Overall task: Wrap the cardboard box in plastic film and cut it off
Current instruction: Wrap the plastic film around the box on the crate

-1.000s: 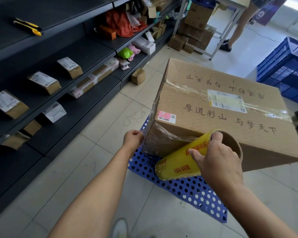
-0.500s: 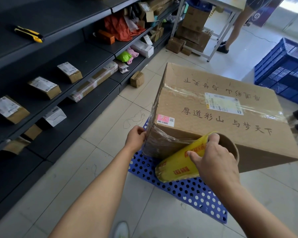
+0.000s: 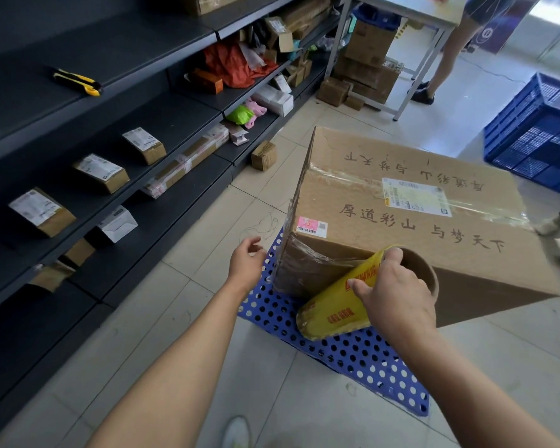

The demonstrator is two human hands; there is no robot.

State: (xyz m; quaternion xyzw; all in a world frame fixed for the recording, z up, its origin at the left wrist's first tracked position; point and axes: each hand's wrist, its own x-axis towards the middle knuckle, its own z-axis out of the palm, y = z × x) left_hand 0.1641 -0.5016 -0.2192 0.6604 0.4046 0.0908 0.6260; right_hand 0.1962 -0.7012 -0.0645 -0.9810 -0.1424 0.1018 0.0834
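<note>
A large cardboard box (image 3: 411, 221) with printed characters and a white label stands on a blue perforated pallet (image 3: 353, 354). Clear plastic film (image 3: 307, 270) clings to its near left corner and runs to a yellow film roll (image 3: 333, 312) leaning against the box's front. My right hand (image 3: 392, 292) grips the roll's upper end at its cardboard core. My left hand (image 3: 246, 263) hovers just left of the box's corner, fingers apart, touching nothing. A yellow-and-black utility knife (image 3: 78, 81) lies on the upper dark shelf at the left.
Dark shelving (image 3: 117, 202) with small labelled parcels lines the left side. A blue crate (image 3: 537, 130) stands at the right. A person's legs (image 3: 446, 56) are beside a metal table with stacked cartons behind the box. My shoe (image 3: 236, 431) shows at the bottom.
My left hand has come off the box's left corner and moved a little left, with its fingers spread. The right hand keeps the roll in the same place.
</note>
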